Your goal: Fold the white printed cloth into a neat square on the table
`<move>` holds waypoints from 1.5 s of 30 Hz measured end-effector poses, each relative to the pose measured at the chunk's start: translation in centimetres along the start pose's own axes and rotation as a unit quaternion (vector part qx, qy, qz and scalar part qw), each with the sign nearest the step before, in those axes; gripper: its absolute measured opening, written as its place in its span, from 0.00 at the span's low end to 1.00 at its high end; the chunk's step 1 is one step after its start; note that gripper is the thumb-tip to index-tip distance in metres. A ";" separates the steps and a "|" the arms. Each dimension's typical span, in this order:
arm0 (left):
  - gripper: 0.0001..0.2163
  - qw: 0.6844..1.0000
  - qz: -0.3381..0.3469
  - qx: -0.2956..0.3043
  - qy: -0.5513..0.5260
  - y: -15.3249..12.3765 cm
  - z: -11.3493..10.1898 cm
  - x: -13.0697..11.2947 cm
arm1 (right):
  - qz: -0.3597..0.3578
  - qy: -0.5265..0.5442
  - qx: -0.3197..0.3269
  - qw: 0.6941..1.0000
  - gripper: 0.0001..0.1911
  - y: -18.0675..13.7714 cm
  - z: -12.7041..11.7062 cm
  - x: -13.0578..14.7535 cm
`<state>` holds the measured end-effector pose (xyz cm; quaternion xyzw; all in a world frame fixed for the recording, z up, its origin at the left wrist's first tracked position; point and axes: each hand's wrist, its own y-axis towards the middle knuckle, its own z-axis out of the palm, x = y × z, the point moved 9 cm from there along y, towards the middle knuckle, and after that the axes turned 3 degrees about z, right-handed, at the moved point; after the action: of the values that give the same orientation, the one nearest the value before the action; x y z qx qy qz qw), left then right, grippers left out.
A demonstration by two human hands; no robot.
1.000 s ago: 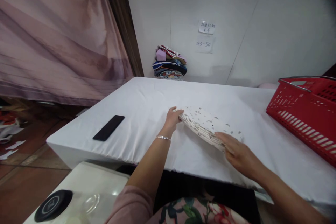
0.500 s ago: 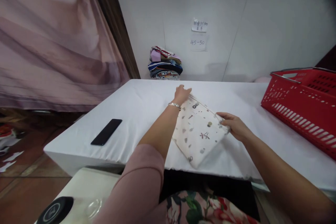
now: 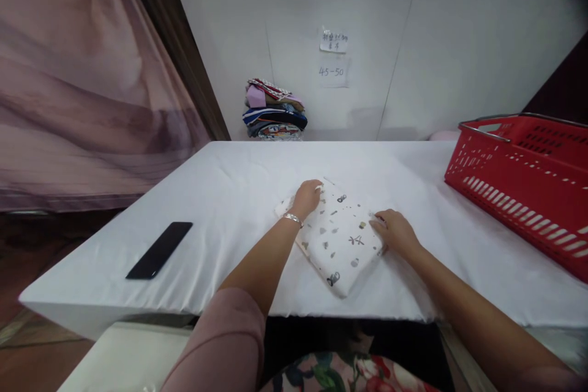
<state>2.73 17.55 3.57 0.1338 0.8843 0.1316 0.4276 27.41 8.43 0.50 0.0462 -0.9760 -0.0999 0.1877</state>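
Note:
A white folded cloth [image 3: 339, 236] printed with small grey and brown motifs lies at a slant on the table, one corner pointing towards me. My left hand [image 3: 307, 197], with a silvery bracelet at its wrist, grips the cloth's upper left edge with curled fingers. At the right side, my right hand [image 3: 394, 229] pinches the cloth's edge between thumb and fingers. Part of the cloth sticks out to the left, behind my left wrist.
A black phone [image 3: 160, 250] lies on the white-covered table [image 3: 220, 196] at the left. A red basket [image 3: 528, 184] stands at the right. Folded fabrics [image 3: 275, 111] are stacked beyond the far edge, by a wall with paper notes [image 3: 334, 72]. A pink curtain [image 3: 82, 73] hangs at left.
The cloth's far edge has come down and lies flatter on the table. Both hands have lowered with it. My view has shifted slightly to the right.

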 end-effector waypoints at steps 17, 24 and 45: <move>0.14 0.950 0.154 0.158 0.221 4.3 5.4 0.1 | -0.054 0.061 -0.082 0.993 0.08 -0.8 0.2 0.7; 0.10 0.936 0.168 0.163 0.261 5.2 5.2 0.3 | -0.081 0.003 -0.088 0.993 0.09 -1.2 -0.1 2.1; 0.09 0.955 0.130 0.164 0.208 7.5 5.2 0.5 | -0.001 0.125 -0.115 0.985 0.15 -1.3 0.4 -0.7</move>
<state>7.51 25.29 2.67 0.2856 0.9381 0.0644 0.1852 27.97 7.34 -0.36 0.0380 -0.9267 -0.2050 0.3126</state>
